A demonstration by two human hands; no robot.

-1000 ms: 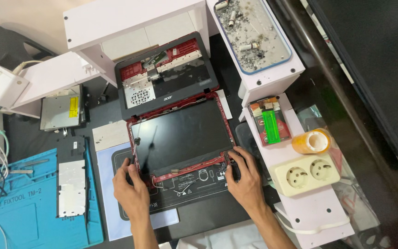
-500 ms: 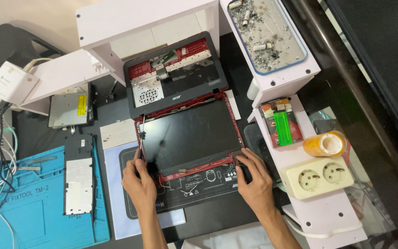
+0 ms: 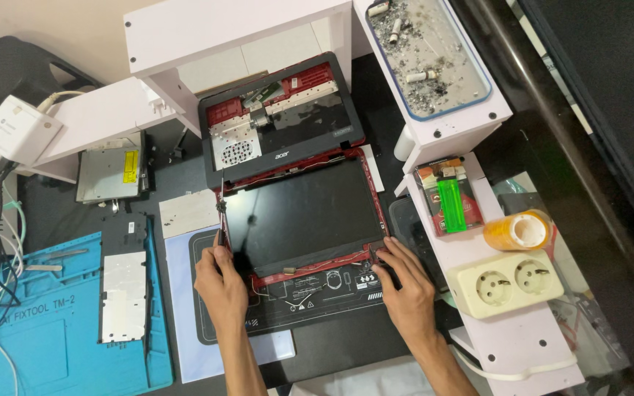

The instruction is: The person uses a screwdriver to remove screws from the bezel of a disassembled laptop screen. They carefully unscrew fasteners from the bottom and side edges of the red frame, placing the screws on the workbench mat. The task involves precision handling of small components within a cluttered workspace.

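Both my hands on the red-framed laptop screen, mid-counter.
My left hand [image 3: 219, 282] has its grip closed on the screen panel's [image 3: 302, 213] lower left corner; my right hand [image 3: 405, 282] presses fingertips on its lower right corner. The panel lies over the black mat [image 3: 295, 312], just before the opened laptop base [image 3: 280, 117].
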